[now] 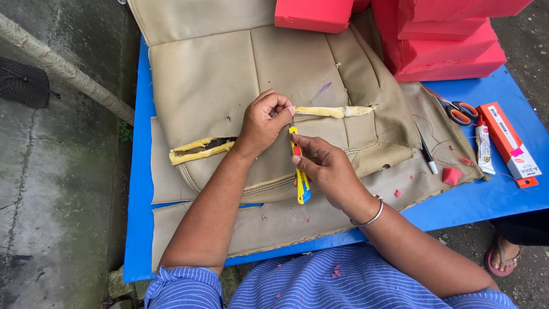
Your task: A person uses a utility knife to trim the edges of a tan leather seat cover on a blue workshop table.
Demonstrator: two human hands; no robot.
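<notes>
Knife blade tip hidden behind left-hand fingers; foam blocks cropped.

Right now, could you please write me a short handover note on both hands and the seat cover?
Left hand: fingertips pinch the seam of the tan seat cover at the cut line.
Right hand: grips the yellow utility knife, blade tip up at the seam beside the left fingers.
Things: cover lies on the blue table; scissors, pen, glue tube and orange box lie to the right, red foam blocks behind.
Done: seam is open at two stretches, yellow foam showing.
Left: the stretch under the hands looks closed.
</notes>
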